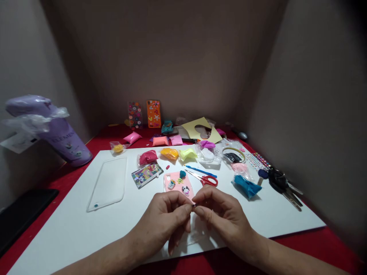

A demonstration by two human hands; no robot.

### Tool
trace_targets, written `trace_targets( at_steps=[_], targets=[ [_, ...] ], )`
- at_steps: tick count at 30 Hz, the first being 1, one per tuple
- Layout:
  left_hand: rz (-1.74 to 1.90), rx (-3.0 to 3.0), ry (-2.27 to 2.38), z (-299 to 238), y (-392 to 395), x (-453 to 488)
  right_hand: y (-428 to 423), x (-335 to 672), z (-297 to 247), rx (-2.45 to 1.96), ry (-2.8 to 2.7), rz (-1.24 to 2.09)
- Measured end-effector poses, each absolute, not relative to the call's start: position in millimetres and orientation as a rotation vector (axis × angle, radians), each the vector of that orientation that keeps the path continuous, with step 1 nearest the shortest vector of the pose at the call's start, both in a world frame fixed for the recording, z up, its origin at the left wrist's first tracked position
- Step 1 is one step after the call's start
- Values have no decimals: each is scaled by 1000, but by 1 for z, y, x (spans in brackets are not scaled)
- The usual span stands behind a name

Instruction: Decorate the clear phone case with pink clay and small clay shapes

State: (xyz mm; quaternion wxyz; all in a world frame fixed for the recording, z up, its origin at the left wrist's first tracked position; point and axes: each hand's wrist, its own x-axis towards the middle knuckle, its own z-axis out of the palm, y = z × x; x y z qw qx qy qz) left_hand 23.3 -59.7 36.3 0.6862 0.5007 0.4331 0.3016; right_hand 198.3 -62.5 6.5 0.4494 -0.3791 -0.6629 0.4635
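Observation:
My left hand [169, 214] and my right hand [222, 212] meet fingertip to fingertip over the near part of the white board. Both are closed in a pinch around a tiny dark bit, too small to name. Just beyond them lies a pink phone case [177, 183] decorated with small clay shapes, its near end hidden by my fingers. Red-handled scissors [208, 180] rest at its right, blades pointing left. A blue slim tool [202, 171] lies behind the scissors. Under my hands is a clear plastic sheet [197, 231].
A clear phone case [109, 183] and a picture card [147, 175] lie left. Wrapped clay packets, including red [148, 157], yellow [188, 154] and blue [247, 187], line the board [71, 229]. Keys [285, 187] sit right; a purple bottle [61, 133] leans left. Decorated cases [154, 114] stand behind.

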Motion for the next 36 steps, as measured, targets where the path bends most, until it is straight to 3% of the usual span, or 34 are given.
trace_targets(
  at_steps=[36],
  targets=[
    [699,1053,948,33,-60,24,-63,200,6,-892,-1638,1191]
  ],
)
